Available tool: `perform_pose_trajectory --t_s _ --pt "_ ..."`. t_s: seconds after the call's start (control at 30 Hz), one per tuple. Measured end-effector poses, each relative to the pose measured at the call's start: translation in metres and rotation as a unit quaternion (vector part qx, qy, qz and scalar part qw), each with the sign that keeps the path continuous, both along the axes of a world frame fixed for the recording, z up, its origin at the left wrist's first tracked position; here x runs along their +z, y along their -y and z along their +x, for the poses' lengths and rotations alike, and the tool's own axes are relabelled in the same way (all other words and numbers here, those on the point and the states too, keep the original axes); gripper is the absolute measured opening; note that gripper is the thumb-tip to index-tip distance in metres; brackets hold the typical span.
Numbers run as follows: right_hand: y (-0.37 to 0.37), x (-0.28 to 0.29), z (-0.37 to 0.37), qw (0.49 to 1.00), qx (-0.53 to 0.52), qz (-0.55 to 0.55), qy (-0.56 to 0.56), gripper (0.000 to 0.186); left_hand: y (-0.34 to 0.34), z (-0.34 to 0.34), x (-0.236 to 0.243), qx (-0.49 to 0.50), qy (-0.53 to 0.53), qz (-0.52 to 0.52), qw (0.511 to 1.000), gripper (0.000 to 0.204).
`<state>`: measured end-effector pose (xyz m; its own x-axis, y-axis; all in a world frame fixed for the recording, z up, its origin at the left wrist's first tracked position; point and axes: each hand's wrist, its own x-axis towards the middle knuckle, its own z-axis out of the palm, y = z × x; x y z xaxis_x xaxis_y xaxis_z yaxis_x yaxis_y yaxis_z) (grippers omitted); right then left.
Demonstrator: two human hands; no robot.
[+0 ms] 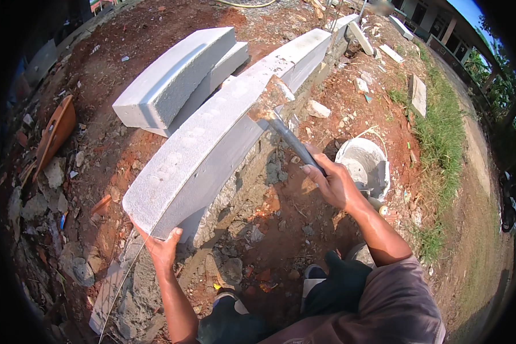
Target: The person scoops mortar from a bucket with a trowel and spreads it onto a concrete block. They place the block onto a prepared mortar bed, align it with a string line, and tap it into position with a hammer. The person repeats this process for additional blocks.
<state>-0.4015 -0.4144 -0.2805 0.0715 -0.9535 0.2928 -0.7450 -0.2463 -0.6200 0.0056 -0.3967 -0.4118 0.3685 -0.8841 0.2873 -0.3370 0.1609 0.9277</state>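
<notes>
A long pale grey lightweight concrete block lies on a rough mortar-covered wall base, running from near left to far right. Faint round marks dot its top. My left hand grips the block's near lower end, thumb against the end face and the other fingers partly hidden. In my right hand is a hammer with a grey tube-like handle and a rusty, crusted head. The fingers are closed around the handle's lower part. The head is over the block's right edge; whether it touches cannot be told.
Two more blocks are stacked left of the wall. A white bucket with grey residue stands right of my right hand. An orange pan-like container leans at the far left. Rubble and block offcuts lie around, with grass at right.
</notes>
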Motion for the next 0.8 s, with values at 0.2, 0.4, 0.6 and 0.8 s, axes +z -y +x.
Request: perform_pose_trajectory --t_s 0.2,0.4,0.6,0.8 --pt "-0.027 -0.03 -0.013 0.996 -0.026 0.075 0.031 0.047 0.0 -0.01 -0.005 0.016 -0.023 0.023 0.999 0.096" --pt "-0.024 -0.055 -0.021 0.987 -0.073 0.104 0.102 0.05 -0.002 -0.013 0.008 0.031 -0.016 0.057 0.998 0.097" --pt "-0.023 -0.085 -0.038 0.946 -0.144 0.187 0.222 0.055 -0.005 -0.012 0.01 0.038 -0.027 0.07 0.997 0.083" --pt "-0.04 -0.121 -0.055 0.908 -0.159 0.269 0.279 0.041 -0.003 -0.012 0.012 0.047 0.011 0.068 0.997 0.074"
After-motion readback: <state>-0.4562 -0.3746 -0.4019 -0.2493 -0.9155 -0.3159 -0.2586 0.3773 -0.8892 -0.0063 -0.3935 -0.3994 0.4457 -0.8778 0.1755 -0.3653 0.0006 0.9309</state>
